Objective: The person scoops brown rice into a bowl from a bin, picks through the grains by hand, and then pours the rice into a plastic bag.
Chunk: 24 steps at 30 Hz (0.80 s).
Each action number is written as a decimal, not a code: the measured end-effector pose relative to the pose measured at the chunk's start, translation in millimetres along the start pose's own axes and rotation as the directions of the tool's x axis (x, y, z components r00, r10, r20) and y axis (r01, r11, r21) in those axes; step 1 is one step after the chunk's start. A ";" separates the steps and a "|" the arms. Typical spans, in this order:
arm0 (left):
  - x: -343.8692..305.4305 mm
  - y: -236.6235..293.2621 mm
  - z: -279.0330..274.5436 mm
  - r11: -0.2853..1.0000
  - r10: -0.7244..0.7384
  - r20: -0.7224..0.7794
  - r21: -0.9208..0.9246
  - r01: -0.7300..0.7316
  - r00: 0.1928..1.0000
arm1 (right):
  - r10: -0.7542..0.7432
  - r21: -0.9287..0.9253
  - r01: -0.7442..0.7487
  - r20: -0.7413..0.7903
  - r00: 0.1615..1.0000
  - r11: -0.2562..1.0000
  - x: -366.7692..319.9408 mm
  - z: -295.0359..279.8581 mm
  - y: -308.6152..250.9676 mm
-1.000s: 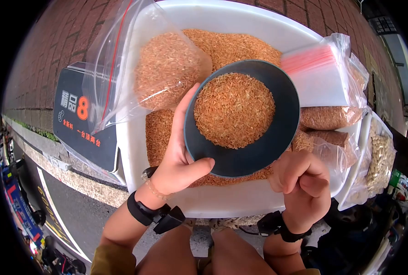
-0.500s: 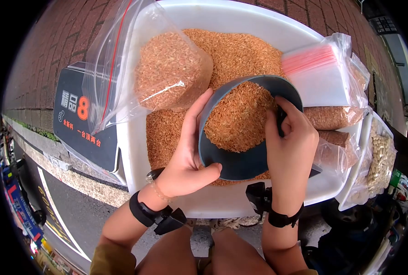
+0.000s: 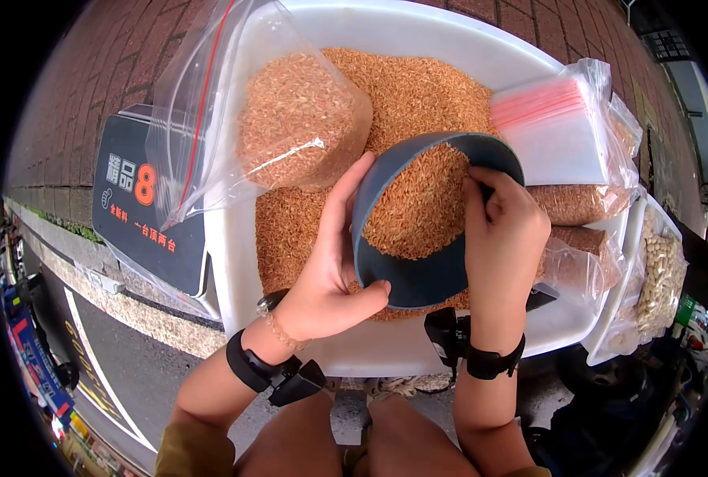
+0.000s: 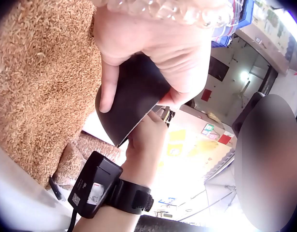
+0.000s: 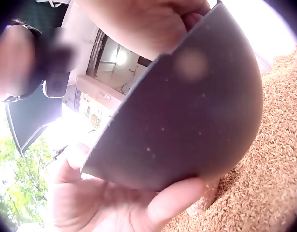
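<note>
A dark grey-blue bowl (image 3: pixel 408 288) holding reddish-brown rice (image 3: pixel 417 211) is tilted above a white tub (image 3: pixel 306 354) of the same rice. My left hand (image 3: pixel 326 270) grips the bowl from the left, its thumb over the near rim and fingers around the outside; the left wrist view shows those fingers (image 4: pixel 109 89) against the dark wall. My right hand (image 3: pixel 506 226) reaches over the right rim. Its thumb and index fingertips pinch together at the rice inside, their grains hidden by the fingers. From the right wrist, the bowl's outer wall (image 5: pixel 187 116) covers the rice inside.
A clear zip bag (image 3: pixel 294 127) part-filled with rice leans over the tub's left side, beside a dark scale (image 3: pixel 151 207). Empty red-striped zip bags (image 3: pixel 549 131) and filled packs (image 3: pixel 576 205) lie at the right. Beyond them sits a bag of pale beans (image 3: pixel 657 262).
My right hand has come from beside the bowl into it, and its fingertips have drawn together. The bowl has shifted right and tilted more.
</note>
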State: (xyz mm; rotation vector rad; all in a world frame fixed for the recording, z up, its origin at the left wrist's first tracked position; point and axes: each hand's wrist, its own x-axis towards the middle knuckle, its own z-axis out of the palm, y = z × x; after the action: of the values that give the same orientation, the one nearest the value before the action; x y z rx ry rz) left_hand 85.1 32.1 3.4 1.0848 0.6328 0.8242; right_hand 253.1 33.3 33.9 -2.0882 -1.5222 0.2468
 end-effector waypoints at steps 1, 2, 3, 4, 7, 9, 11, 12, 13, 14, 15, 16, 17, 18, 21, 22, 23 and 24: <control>0.2 -0.3 0.3 1.000 0.008 -0.006 0.002 -0.008 1.000 | -0.002 0.002 0.002 -0.018 1.000 1.000 -0.3 -0.2 -0.2; 0.5 -1.3 0.3 1.000 0.007 -0.006 0.001 -0.007 1.000 | -0.004 0.003 0.004 -0.037 0.999 1.000 -0.6 -0.8 -0.3; 0.9 -2.6 -0.3 1.000 0.026 -0.007 0.006 -0.025 1.000 | -0.003 0.003 0.004 -0.037 0.999 1.000 -1.3 -4.7 -1.3; 0.9 -3.3 -0.7 0.999 0.043 -0.010 0.011 -0.043 0.999 | 0.043 0.053 -0.042 -0.028 0.999 0.998 -3.2 -11.5 -3.0; -0.8 -3.5 -1.1 0.997 0.031 -0.055 -0.073 -0.035 0.998 | 0.192 0.303 -0.180 -0.013 0.981 0.936 -9.8 -26.6 -4.9; -2.2 3.6 1.2 0.989 -0.055 -0.097 -0.143 0.041 0.994 | 0.195 0.550 -0.175 0.023 0.981 0.816 -12.8 -35.6 2.7; -3.9 5.8 1.4 0.971 -0.141 -0.132 -0.213 0.111 0.981 | 0.251 0.698 -0.287 0.156 0.955 0.656 -15.5 -52.2 6.5; -5.1 4.7 0.5 0.946 -0.182 -0.135 -0.294 0.136 0.974 | 0.251 0.795 -0.327 0.226 0.941 0.511 -16.5 -56.9 11.5; -6.4 3.5 -0.5 0.914 -0.223 -0.134 -0.374 0.159 0.966 | 0.238 0.863 -0.364 0.294 0.926 0.349 -17.0 -60.6 16.4; -8.0 2.2 -1.6 0.913 -0.222 -0.133 -0.375 0.159 0.966 | 0.239 0.863 -0.364 0.293 0.926 0.350 -17.5 -62.5 22.6; -9.8 0.7 -2.8 0.913 -0.236 -0.152 -0.374 0.165 0.960 | 0.219 0.886 -0.395 0.347 0.912 0.244 -18.0 -62.9 28.8; -10.6 -0.2 -3.3 0.912 -0.249 -0.172 -0.373 0.171 0.953 | 0.194 0.895 -0.426 0.397 0.897 0.135 -19.2 -63.2 32.5; -10.3 0.5 -2.7 0.912 -0.250 -0.171 -0.374 0.172 0.953 | 0.195 0.895 -0.425 0.397 0.897 0.136 -21.4 -63.5 33.5; -9.7 2.1 -1.7 0.911 -0.246 -0.188 -0.381 0.161 0.951 | 0.169 0.888 -0.442 0.420 0.892 0.125 -24.0 -63.0 32.4; -9.3 1.9 -1.6 0.914 -0.247 -0.211 -0.376 0.155 0.946 | 0.153 0.860 -0.495 0.476 0.866 0.124 -29.4 -62.8 23.8; -9.3 1.3 -2.1 0.919 -0.248 -0.222 -0.362 0.157 0.943 | 0.074 0.847 -0.528 0.523 0.849 0.064 -29.4 -61.2 23.0; -9.4 0.5 -2.4 0.918 -0.249 -0.218 -0.365 0.158 0.944 | -0.009 0.826 -0.563 0.563 0.826 0.006 -29.0 -60.0 23.2; -9.5 -0.4 -2.8 0.920 -0.250 -0.221 -0.357 0.161 0.943 | -0.035 0.808 -0.585 0.584 0.811 -0.063 -27.8 -58.7 24.5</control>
State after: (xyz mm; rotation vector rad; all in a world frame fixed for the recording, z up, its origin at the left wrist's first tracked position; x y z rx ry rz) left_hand 77.7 25.5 2.6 0.5907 0.7828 0.8597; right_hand 289.9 -16.2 65.8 -0.9700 -0.4619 1.6023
